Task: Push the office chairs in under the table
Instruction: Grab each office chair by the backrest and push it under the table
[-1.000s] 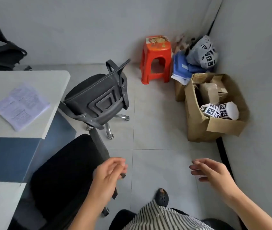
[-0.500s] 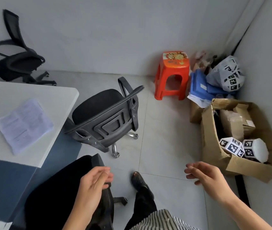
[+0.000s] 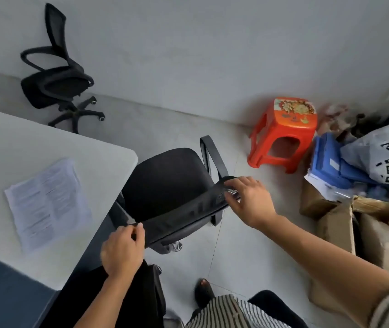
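A black office chair [image 3: 165, 183] stands at the corner of the white table [image 3: 34, 147], its seat facing the table and its mesh backrest toward me. My left hand [image 3: 122, 249] grips the left end of the backrest's top edge. My right hand [image 3: 248, 200] grips the right end. A second black chair [image 3: 108, 301] sits low at the bottom, partly under the table beside my left arm. A third black chair [image 3: 56, 84] stands apart by the far wall.
A printed sheet [image 3: 46, 202] lies on the table. A red plastic stool [image 3: 283, 133] stands right of the chair. Blue folders [image 3: 328, 162], a white marker-printed bag [image 3: 383, 155] and cardboard boxes [image 3: 345, 223] crowd the right corner. My foot [image 3: 203, 292] is on the tiled floor.
I stepped forward past the near chair. Both hands, empty and apart before, have reached ahead and closed on the middle chair's backrest.
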